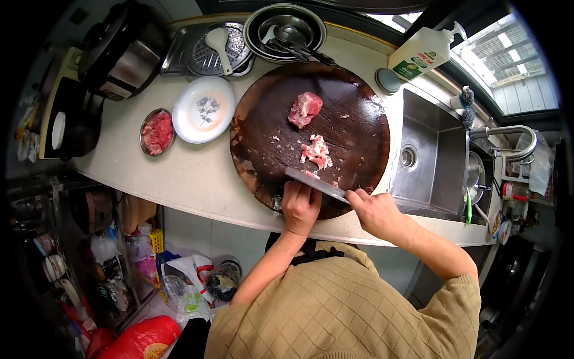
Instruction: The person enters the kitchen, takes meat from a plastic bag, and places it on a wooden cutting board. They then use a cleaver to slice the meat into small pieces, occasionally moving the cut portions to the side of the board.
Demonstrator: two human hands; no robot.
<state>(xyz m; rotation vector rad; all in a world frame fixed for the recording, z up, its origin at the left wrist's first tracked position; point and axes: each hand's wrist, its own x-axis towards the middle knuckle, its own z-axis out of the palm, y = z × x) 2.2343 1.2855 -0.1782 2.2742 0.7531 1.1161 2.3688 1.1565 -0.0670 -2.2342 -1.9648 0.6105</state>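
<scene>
My right hand (pixel 376 214) grips the handle of a cleaver (pixel 317 184), its blade reaching left over the near part of a round dark chopping board (pixel 257 113). Right behind the blade is my left hand (pixel 301 206), fingers curled down at the board; whatever lies under them is hidden. Just past the blade are small bits of meat, and beyond them sits a little heap of chopped pale pink meat (pixel 317 152). A larger red chunk of meat (pixel 305 110) rests farther back on the board.
Left of the board are a white plate (pixel 204 110) and a metal bowl of minced meat (pixel 158 133). Nested metal bowls (pixel 254 37) stand behind. To the right are a steel sink (pixel 433 137), a white jug (pixel 421 52) and a faucet (pixel 508 133). A cooker (pixel 122 57) stands far left.
</scene>
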